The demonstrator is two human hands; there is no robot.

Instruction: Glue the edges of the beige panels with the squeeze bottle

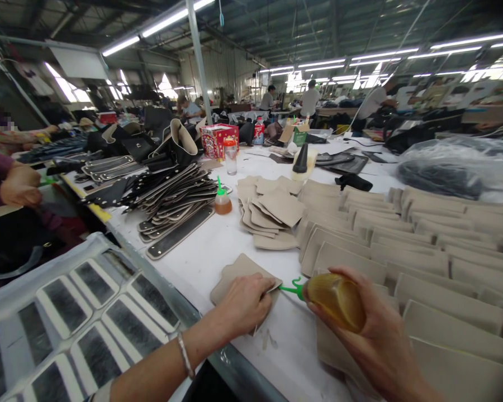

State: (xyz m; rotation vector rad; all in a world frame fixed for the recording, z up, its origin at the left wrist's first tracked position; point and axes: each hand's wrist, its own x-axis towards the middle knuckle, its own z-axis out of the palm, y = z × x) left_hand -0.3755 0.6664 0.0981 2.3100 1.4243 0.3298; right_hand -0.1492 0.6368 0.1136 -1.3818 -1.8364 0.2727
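My right hand (375,326) is wrapped around a squeeze glue bottle (337,298) of amber liquid, tilted on its side. Its thin green nozzle points left, with the tip at the right corner of a beige leather-like piece (232,273). That piece lies on the white tabletop under my left hand (251,298), whose fingers are bent and grip it near the same corner. Part of the piece is hidden by this hand. A loose stack of similar beige pieces (272,212) lies just beyond, and overlapping rows of them (427,259) fill the right side.
A second green-tipped bottle (223,202) stands beside a pile of black straps (171,195). Behind are a clear jar (230,159), a red box (218,139) and a black cone (302,159). A rack with dark panels (84,312) is at left, near another person's hand (20,184).
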